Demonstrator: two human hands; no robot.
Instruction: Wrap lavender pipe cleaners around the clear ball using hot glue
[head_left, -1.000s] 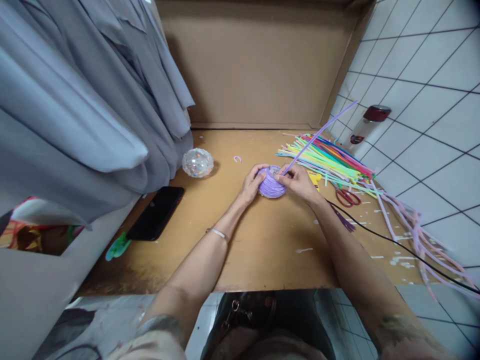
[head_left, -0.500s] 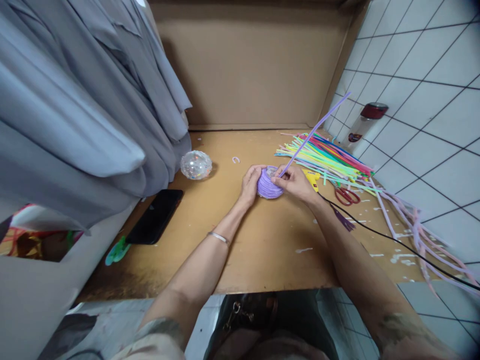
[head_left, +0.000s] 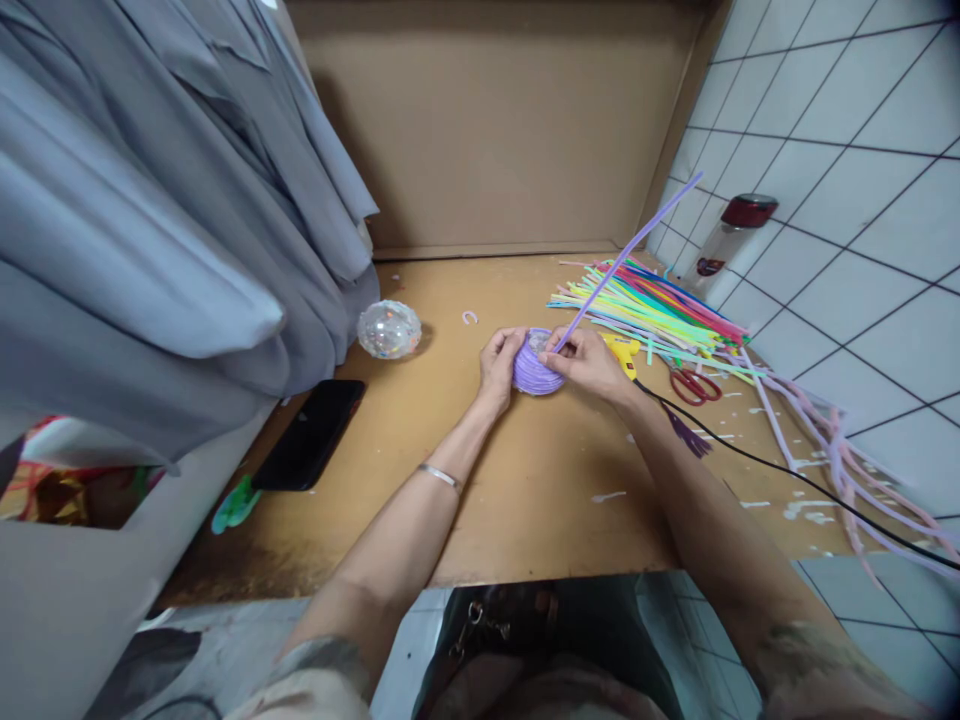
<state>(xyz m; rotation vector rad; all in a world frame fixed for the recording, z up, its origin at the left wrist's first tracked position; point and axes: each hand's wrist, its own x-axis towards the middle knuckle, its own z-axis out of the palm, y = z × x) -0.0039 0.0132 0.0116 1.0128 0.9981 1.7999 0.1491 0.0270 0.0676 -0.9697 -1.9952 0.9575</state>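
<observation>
A rounded form wrapped in purple pipe cleaner (head_left: 537, 374) is held between my hands above the table, with a clear patch showing at its top. My left hand (head_left: 501, 366) grips its left side, fingers curled around it. At the upper right of the form, my right hand (head_left: 583, 360) pinches a long purple pipe cleaner (head_left: 626, 250), whose free end sticks up toward the tiled wall. A clear faceted ball (head_left: 389, 329) sits apart to the left, near a small curled pale pink piece (head_left: 469, 317).
Several coloured pipe cleaners (head_left: 660, 310) lie at the back right, near a yellow glue gun (head_left: 622, 352), red-handled scissors (head_left: 694, 386) and a bottle (head_left: 720, 250). The black cord (head_left: 742, 455) runs right. A black phone (head_left: 311, 435) and grey cloth (head_left: 187, 220) are left.
The hands keep nearly the same hold on the purple form and the pipe cleaner. The whole view has shifted slightly.
</observation>
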